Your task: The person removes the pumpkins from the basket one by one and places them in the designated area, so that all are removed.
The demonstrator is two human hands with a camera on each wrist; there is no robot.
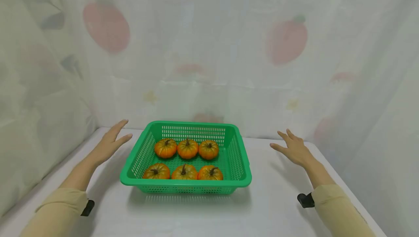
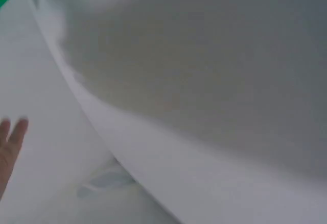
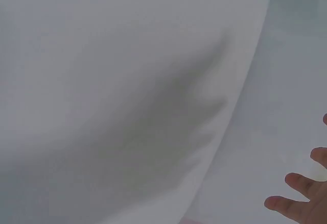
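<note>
We see a green basket standing mid-table on the white table, six small pumpkins inside in two rows of three. Our left hand hovers off the basket's left rim, fingers straight and spread, holding nothing; bare tabletop lies between it and the rim. Our right hand sits well apart from the right rim, fingers likewise splayed and empty. The white curtain closes in behind and along both table edges. Both wrist views show only fingertips against table and cloth.
</note>
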